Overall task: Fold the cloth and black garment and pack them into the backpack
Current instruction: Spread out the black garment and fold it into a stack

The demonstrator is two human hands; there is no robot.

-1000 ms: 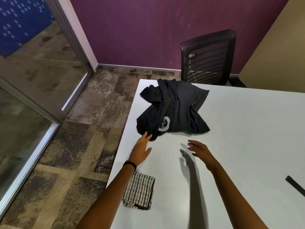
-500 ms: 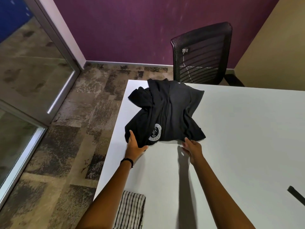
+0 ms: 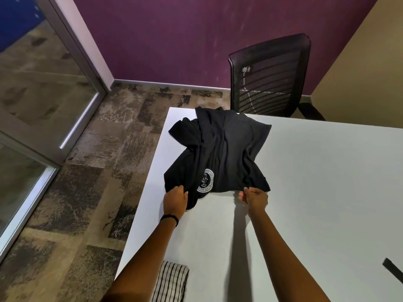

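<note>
A crumpled black garment (image 3: 220, 153) with a round white logo lies on the far left part of the white table (image 3: 316, 192). My left hand (image 3: 175, 200) grips its near left edge. My right hand (image 3: 255, 198) pinches the near right edge, beside the logo. A folded white cloth with black stripes (image 3: 171, 282) lies at the table's near left edge, partly under my left forearm. A black strap (image 3: 392, 270), perhaps part of the backpack, pokes in at the right edge; the backpack itself is out of view.
A black mesh office chair (image 3: 270, 75) stands behind the table's far edge. The table's left edge drops to patterned carpet (image 3: 87, 192). A glass partition with a metal frame (image 3: 54, 88) runs along the left, and a purple wall closes the back.
Both hands moved forward from the bare table top to the garment's near edge and closed on it. The head moved closer, so the striped cloth slid toward the bottom of the view.
</note>
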